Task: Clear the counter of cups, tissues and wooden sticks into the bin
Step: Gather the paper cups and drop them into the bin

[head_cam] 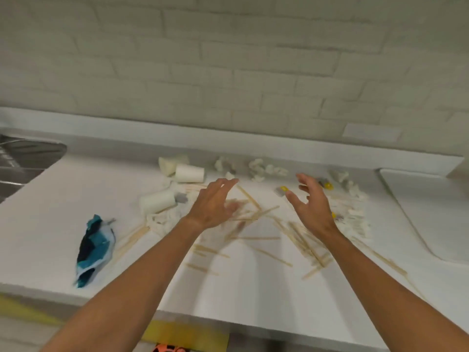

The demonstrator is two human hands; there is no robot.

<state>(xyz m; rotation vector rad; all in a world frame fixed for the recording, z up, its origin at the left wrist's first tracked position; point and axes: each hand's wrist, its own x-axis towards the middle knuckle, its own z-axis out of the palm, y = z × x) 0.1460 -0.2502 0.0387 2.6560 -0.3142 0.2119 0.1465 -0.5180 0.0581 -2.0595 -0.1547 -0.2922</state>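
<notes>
Several wooden sticks (256, 240) lie scattered over the middle of the white counter (253, 288). White paper cups lie on their sides at the back left: one (189, 173), another (157, 201), and a crumpled one (168, 163). Crumpled tissues (264, 170) sit along the back, with more (355, 212) at the right. My left hand (213, 204) hovers open above the sticks, fingers spread. My right hand (311, 201) is open too, palm facing left, just above the counter. Neither hand holds anything. No bin is in view.
A blue and white crumpled wrapper (94, 247) lies near the front left edge. A steel sink (22, 161) is at the far left. A white raised surface (431, 212) is at the right. Small yellow and grey bits (284, 190) sit among the tissues. A brick wall runs behind.
</notes>
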